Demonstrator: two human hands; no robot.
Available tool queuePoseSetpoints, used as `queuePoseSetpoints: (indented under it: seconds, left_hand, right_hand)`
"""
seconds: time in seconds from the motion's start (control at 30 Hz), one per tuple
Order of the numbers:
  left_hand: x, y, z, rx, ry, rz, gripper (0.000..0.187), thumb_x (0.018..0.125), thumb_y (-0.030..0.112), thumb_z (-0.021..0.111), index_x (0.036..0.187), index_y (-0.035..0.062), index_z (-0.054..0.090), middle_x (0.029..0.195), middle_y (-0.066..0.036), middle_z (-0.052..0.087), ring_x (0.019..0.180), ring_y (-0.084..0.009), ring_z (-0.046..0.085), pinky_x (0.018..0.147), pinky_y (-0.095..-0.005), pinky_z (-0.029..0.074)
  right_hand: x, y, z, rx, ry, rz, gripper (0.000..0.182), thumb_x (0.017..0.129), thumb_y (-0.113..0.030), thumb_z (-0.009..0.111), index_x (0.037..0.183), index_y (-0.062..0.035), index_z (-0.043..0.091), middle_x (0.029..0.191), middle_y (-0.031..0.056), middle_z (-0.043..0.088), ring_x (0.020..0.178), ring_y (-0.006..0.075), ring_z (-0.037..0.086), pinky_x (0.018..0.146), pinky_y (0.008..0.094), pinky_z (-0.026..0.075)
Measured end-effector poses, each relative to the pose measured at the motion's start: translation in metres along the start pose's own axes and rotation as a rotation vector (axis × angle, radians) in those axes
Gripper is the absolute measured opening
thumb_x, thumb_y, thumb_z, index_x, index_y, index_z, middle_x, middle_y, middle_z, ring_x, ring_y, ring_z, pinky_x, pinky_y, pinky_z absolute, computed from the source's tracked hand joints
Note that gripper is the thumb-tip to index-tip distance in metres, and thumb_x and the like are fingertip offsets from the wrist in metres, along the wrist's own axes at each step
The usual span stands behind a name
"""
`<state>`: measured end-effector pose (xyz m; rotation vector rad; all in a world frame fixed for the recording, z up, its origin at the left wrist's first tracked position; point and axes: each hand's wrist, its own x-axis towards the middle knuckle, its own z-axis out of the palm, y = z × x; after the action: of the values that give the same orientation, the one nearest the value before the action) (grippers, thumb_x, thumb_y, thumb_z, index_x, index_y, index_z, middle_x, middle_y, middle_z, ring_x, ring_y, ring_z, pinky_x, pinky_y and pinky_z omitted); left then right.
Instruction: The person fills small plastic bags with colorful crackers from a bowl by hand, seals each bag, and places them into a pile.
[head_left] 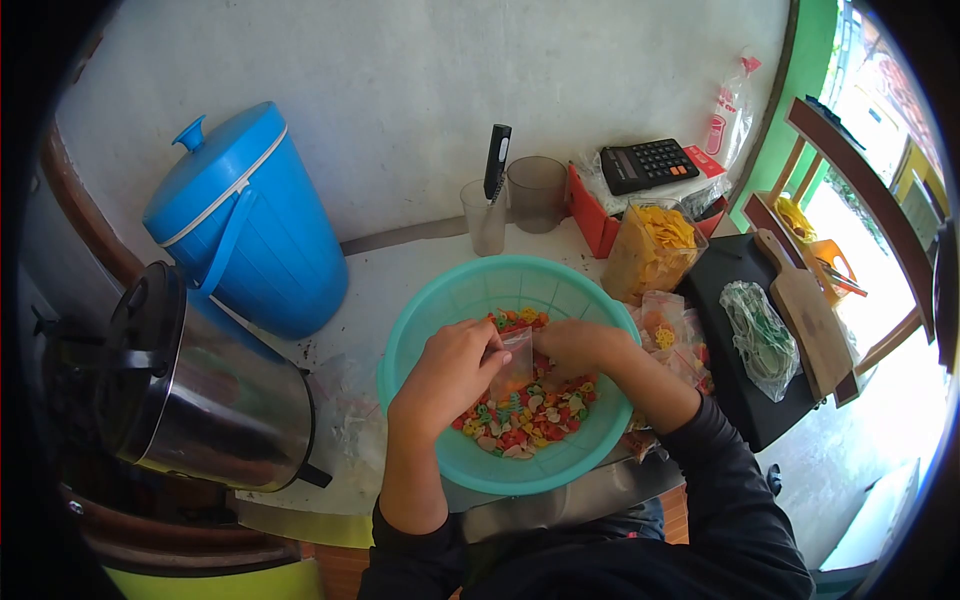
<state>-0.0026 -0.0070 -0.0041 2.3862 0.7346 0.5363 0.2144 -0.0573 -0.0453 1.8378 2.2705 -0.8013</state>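
**Left hand (455, 365) gripped a small clear bag (516, 362) over a basin (520, 482) of coloured snacks (530, 415)**

The left hand was nearly closed, its thumb and fingers pinching the bag near its top. The bag hung inside the round turquoise basin, above the snacks, and something orange showed towards its bottom. The right hand (580, 345) reached into the basin just beside the bag, its back turned up. Its fingertips were hidden, so how far it was open, and whether it had hold of anything, could not be told.

The snacks, in red, yellow, green and pale pieces, lay across the bottom of the basin, which stood on a white table (400, 265). Loose clear plastic (358, 425) lay to the left of the basin, and filled packets (672, 330) were heaped close against its right side.

Behind the basin stood two cups (537, 195), the nearer one with a black-handled tool (497, 160) upright in it. To their right was a red box (592, 222) with a calculator (650, 165) on top, and in front of that a clear tub (625, 265) of yellow chips (660, 240). A blue jug (260, 220) with a lid and a metal pot (235, 390) stood at the left. At the far right, a wooden board (812, 315) and a plastic-wrapped bundle (760, 335) lay on a black surface (735, 390).
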Motion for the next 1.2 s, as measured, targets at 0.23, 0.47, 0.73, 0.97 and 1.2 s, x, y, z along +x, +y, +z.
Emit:
queuePoseSetpoints:
  seconds: [0.23,0.47,0.73,0.97,1.2]
  left_hand:
    - [0.001,-0.004,0.002,0.008,0.004,0.008,0.017,0.088,0.011,0.073,0.090,-0.0041,0.066,0.087,-0.019,0.067,0.076,-0.0349,0.065,0.070,-0.0428,0.050]
    - [0.003,-0.004,0.002,0.089,0.012,0.007,0.019,0.092,0.015,0.068,0.092,-0.0040,0.069,0.085,-0.021,0.066,0.076,-0.0385,0.064,0.070,-0.0444,0.049]
    - [0.004,-0.001,-0.001,0.013,0.000,0.048,0.021,0.092,0.015,0.067,0.088,-0.0060,0.070,0.084,-0.022,0.067,0.073,-0.0395,0.064,0.067,-0.0439,0.049]
    - [0.003,0.000,-0.003,-0.013,-0.013,0.050,0.018,0.086,0.012,0.074,0.089,-0.0057,0.069,0.085,-0.020,0.069,0.075,-0.0359,0.068,0.068,-0.0407,0.052]
    - [0.005,0.004,-0.002,-0.021,-0.062,0.004,0.017,0.085,0.011,0.074,0.089,-0.0055,0.070,0.088,-0.020,0.071,0.077,-0.0326,0.071,0.070,-0.0383,0.054]
  right_hand:
    - [0.006,-0.002,0.007,-0.104,-0.008,0.019,0.056,0.074,-0.016,0.085,0.123,-0.0044,0.059,0.104,0.0170,0.072,0.101,0.0367,0.069,0.085,0.0463,0.055]
    - [-0.002,0.006,0.000,-0.022,0.428,-0.035,0.024,0.081,-0.006,0.070,0.105,-0.0008,0.067,0.093,0.0193,0.072,0.094,0.0376,0.070,0.082,0.0482,0.054]
    - [-0.031,-0.019,-0.029,0.374,0.722,-0.353,0.017,0.086,-0.005,0.069,0.102,0.0005,0.069,0.090,0.0138,0.073,0.074,0.0276,0.070,0.068,0.0382,0.054]
    - [-0.048,-0.025,-0.038,0.383,0.609,-0.383,0.019,0.086,-0.005,0.072,0.105,-0.0027,0.073,0.092,0.0127,0.073,0.070,0.0219,0.069,0.065,0.0345,0.054]
    - [-0.049,-0.024,-0.036,0.351,0.612,-0.326,0.019,0.084,-0.011,0.073,0.101,-0.0026,0.071,0.091,0.0144,0.074,0.086,0.0353,0.070,0.077,0.0426,0.054]
